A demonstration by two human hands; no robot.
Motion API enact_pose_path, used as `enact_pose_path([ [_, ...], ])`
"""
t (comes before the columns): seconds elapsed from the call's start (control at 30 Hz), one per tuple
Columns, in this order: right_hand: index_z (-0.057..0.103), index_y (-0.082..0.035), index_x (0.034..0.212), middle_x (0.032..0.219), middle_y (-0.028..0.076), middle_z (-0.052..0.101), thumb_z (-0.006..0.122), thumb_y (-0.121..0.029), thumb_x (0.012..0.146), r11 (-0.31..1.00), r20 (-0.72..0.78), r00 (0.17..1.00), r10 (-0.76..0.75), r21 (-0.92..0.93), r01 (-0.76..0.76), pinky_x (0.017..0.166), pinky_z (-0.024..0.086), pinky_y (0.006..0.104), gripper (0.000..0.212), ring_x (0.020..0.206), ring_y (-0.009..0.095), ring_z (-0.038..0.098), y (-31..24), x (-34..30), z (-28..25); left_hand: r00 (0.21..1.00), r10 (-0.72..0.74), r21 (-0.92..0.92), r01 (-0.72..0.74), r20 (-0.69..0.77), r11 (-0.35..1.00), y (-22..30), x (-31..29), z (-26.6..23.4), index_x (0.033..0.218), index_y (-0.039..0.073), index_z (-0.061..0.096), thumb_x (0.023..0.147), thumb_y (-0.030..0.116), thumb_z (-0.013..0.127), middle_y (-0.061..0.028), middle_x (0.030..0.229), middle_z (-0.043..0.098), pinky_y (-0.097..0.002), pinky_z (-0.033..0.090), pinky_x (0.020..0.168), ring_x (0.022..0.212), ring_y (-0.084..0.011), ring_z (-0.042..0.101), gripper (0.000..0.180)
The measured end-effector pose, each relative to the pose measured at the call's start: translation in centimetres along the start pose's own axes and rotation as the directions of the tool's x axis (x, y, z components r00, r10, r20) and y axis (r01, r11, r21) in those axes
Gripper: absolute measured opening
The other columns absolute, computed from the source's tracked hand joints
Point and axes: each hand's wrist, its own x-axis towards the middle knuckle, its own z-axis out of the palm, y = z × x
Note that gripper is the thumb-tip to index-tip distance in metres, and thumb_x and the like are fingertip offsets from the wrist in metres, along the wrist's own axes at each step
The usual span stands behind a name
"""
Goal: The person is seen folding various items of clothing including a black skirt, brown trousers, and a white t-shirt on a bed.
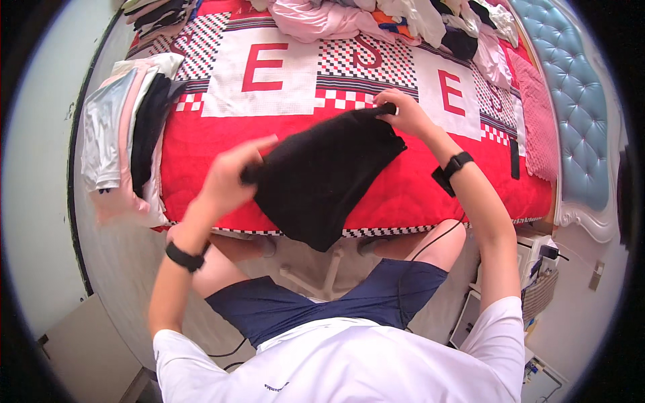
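A black garment (322, 171) is stretched between my two hands above the near edge of the bed; its exact kind does not show. My left hand (232, 174), a little blurred, grips its left end. At the upper right corner my right hand (401, 112) pinches the cloth between thumb and fingers. The lower part of the garment hangs down past the bed's checked edge toward my knees. Black bands sit on both my wrists.
Under the garment lies a red patterned bedspread (201, 148). Folded clothes (127, 127) are stacked at the bed's left edge, with another folded stack (158, 17) at far left. Heaped loose clothes (322, 20) lie at the back. A blue tufted headboard (571, 101) borders the right.
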Motion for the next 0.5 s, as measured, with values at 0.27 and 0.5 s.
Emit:
enact_pose_path([
  [0.27,0.056,-0.003,0.096,0.121,0.012,0.065,0.063,0.011,0.066,0.904,0.079,0.961,-0.264,-0.326,0.275,0.098,0.048,0.0445,0.034,0.119,0.033,0.059,-1.1,-6.5,0.2,0.946,0.206,0.354,-0.288,0.251,0.890,2.9,-8.8,12.6,0.092,0.000,0.054,0.077,0.006,0.062,-0.0213,0.147,0.049,-0.0507,0.043,0.108,0.137,-0.0390,0.046,0.018],
  [0.5,0.056,-0.003,0.104,0.142,0.017,0.050,0.066,0.008,0.067,0.850,0.128,0.975,-0.182,-0.478,0.221,0.107,0.043,0.0458,0.040,0.131,0.037,0.050,-0.6,-9.6,2.8,0.948,0.144,0.669,-0.304,0.285,0.678,1.6,-11.0,19.2,0.092,0.002,0.057,0.086,0.018,0.055,-0.0258,0.150,0.043,-0.0509,0.031,0.117,0.139,-0.0394,0.042,0.017],
])
